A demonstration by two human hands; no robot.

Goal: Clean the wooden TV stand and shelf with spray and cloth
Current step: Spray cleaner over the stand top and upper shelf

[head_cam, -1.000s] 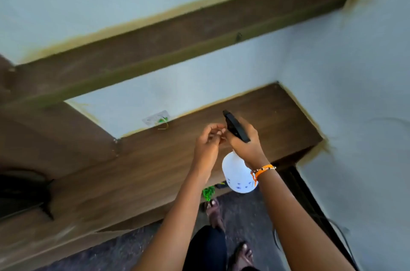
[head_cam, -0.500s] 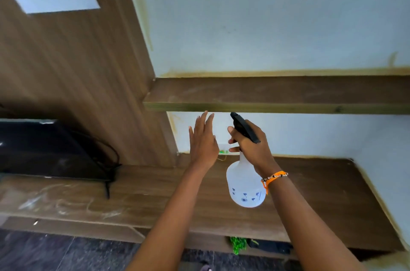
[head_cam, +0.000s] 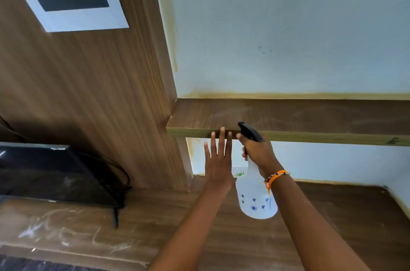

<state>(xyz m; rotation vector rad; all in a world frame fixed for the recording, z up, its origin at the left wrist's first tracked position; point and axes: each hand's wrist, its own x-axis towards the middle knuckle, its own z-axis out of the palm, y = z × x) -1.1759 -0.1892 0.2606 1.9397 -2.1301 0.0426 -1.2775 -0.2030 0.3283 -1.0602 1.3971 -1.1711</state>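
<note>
R hand (head_cam: 258,152) grips spray bottle (head_cam: 255,195) upright w/ nozzle at 12 toward shelf (head_cam: 288,118). L hand (head_cam: 218,163) flat, fingers straight, raised higher than 0.5 s ago, tips over shelf edge.

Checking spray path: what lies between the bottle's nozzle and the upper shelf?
Nothing. In the head view the spray bottle's nozzle overlaps the shelf with no object intervening.

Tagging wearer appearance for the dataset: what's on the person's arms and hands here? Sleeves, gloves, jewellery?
Both forearms are bare, with no sleeves in view and no gloves. The left hand shows no rings or bands. The right hand has an orange cord bracelet with small dark and light beads at the wrist.
</note>
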